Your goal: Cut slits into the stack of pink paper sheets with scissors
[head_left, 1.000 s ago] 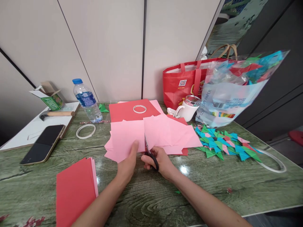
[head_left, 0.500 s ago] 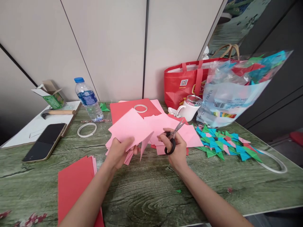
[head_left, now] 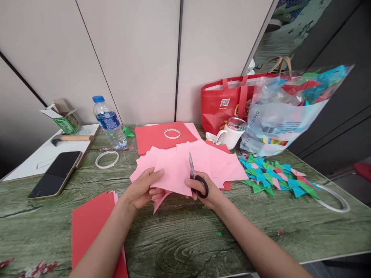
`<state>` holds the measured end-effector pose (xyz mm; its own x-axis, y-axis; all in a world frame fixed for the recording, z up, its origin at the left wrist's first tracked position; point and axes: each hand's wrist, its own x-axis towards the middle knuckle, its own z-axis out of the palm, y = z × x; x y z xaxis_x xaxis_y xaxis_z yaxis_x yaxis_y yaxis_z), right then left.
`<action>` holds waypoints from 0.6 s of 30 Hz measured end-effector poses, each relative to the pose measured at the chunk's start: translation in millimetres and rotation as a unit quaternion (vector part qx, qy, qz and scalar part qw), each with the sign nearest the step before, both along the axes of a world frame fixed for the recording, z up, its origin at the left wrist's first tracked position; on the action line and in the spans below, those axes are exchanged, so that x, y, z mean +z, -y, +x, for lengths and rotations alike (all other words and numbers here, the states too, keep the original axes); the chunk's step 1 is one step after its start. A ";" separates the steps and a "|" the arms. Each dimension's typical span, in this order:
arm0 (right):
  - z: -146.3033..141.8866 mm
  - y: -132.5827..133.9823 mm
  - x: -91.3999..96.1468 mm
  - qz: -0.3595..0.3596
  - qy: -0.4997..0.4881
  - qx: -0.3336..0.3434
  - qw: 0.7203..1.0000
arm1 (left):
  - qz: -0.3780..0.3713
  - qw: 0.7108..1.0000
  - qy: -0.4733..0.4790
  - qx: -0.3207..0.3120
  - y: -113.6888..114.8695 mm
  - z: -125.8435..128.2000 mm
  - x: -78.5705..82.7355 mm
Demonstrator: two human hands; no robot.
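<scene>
My left hand (head_left: pixel 145 188) pinches a pink sheet of paper (head_left: pixel 174 177) along its left side, thumb on top. A pair of scissors (head_left: pixel 200 184) with black handles is in my right hand (head_left: pixel 208 193), blades pointing up and away from me. The right thumb and fingertips also touch the sheet's lower right corner. Below the sheet hangs a folded pink flap (head_left: pixel 160 200); whether it is a separate piece I cannot tell. More pink paper pieces (head_left: pixel 208 158) lie spread behind my hands, over red sheets (head_left: pixel 162 135) bearing a white tape roll (head_left: pixel 172 133).
Left are a phone (head_left: pixel 55 173), a hammer-like tool (head_left: pixel 72 138), a small box (head_left: pixel 65 119), a water bottle (head_left: pixel 108 123) and red paper (head_left: pixel 92 227). Right are a white mug (head_left: pixel 232 135), a red bag (head_left: pixel 220 104), a plastic bag (head_left: pixel 278 123) and folded paper triangles (head_left: pixel 269 175).
My right hand has moved left with the scissors and now meets the pink sheet. The sheet has come lower and flatter, and the scissor blades have swung to point more upright.
</scene>
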<state>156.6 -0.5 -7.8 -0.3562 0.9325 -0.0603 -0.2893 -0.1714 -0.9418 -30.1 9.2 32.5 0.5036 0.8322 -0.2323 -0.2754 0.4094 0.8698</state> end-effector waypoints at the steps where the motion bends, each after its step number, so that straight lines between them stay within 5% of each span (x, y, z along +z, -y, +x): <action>1: 0.4 0.3 -0.6 -0.020 -0.030 0.016 0.999 | -0.002 1.000 0.020 0.012 -0.2 -0.1 1.0; 7: 1.1 -6.0 -5.4 -0.113 -0.158 -0.099 0.976 | 0.070 0.984 -0.032 0.158 -0.8 13.6 -2.1; 14: -4.1 -10.2 -5.9 -0.111 -0.175 -0.229 0.951 | 0.201 0.960 -0.153 0.119 21.9 42.0 -19.5; 16: -8.2 -6.8 -5.8 -0.081 -0.141 -0.249 0.955 | 0.181 0.954 -0.170 0.169 22.5 46.3 -27.7; 18: -12.5 -2.5 -5.4 -0.044 -0.102 -0.252 0.961 | 0.117 0.931 -0.182 0.292 18.4 47.8 -34.2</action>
